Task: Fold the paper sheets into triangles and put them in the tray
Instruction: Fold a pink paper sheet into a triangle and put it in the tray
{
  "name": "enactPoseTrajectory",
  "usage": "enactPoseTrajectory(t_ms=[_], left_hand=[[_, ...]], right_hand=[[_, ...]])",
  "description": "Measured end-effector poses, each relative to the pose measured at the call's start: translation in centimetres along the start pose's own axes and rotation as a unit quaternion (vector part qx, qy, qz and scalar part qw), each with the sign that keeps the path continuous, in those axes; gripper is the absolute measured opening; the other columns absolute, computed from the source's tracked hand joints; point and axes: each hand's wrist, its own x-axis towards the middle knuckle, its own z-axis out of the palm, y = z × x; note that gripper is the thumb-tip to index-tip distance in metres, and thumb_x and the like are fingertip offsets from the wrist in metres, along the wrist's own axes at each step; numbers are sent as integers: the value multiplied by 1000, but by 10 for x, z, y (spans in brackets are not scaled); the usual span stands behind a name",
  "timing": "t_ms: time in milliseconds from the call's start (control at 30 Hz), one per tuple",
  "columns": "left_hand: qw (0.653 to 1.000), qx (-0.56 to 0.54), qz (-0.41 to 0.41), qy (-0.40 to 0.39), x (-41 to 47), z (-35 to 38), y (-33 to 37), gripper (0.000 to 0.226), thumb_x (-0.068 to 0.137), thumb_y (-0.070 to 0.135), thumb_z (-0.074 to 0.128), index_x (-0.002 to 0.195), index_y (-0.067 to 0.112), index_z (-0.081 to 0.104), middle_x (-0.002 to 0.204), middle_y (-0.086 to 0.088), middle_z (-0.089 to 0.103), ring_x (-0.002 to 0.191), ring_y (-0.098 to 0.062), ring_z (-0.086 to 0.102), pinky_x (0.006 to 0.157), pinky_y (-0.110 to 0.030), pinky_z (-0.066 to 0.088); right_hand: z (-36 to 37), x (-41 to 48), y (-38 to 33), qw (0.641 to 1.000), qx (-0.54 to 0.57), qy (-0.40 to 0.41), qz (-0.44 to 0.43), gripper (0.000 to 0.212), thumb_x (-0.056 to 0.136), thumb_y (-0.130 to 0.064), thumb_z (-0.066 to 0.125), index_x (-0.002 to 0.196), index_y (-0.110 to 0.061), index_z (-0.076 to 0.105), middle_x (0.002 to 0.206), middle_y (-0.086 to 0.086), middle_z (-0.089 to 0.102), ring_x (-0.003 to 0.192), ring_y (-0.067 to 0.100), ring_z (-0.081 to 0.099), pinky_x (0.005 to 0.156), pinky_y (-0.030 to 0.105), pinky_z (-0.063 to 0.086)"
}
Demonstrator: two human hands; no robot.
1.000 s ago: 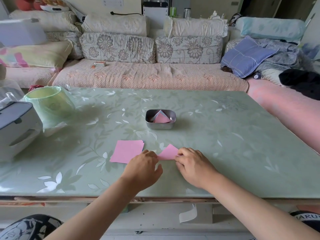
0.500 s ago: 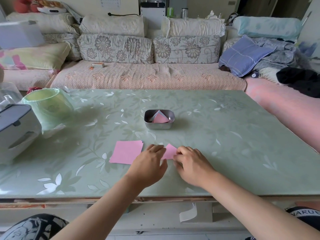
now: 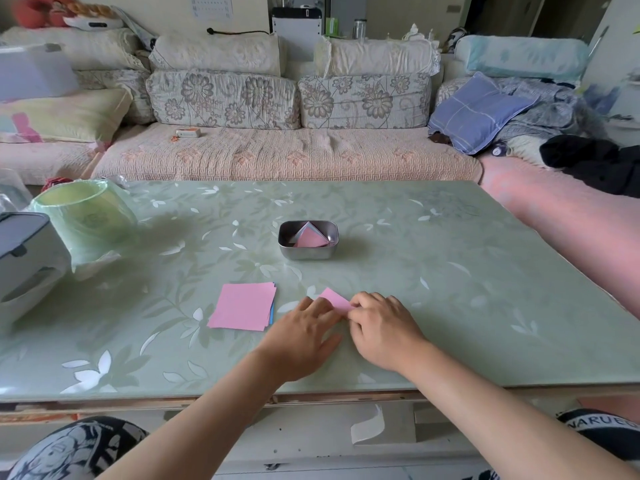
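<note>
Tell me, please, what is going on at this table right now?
A person is folding a pink paper sheet on the table: the left hand presses it down while the right hand pinches its edge. A stack of unfolded sheets lies to its left, and the metal tray beyond already holds folded triangles.

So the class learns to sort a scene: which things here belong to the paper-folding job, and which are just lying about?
Job: pink sheet being folded, left hand, right hand, stack of pink sheets, metal tray, folded triangles.
Lying about: green bin, white appliance, blue pillow, small box.
</note>
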Motion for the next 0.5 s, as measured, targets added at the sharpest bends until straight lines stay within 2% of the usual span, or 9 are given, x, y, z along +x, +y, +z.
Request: enactPoseTrajectory(t_ms=[200,367,500], left_hand=[[999,42,-10,-20,6,-1,4,48,98,60,31,143,45,38,127,4,42,115,-20,39,96,-34,42],[998,48,-14,-23,11,-1,5,48,97,63,32,141,46,40,128,3,42,116,-20,37,97,-35,41],[999,39,-17,-22,11,-1,5,46,96,62,35,139,46,44,126,4,43,115,-20,38,96,-34,41]], right_hand=[[-6,-4,9,999,1,-2,43,33,93,-31,43,101,-26,75,110,-6,59,106,20,55,86,33,40],[-11,-9,20,996,11,1,89,30,91,-33,48,100,-27,76,110,-7,61,108,19,54,89,32,42],[-11,-10,24,996,8,-3,89,30,88,-34,50,99,-28,77,109,-9,62,108,19,54,87,30,41]])
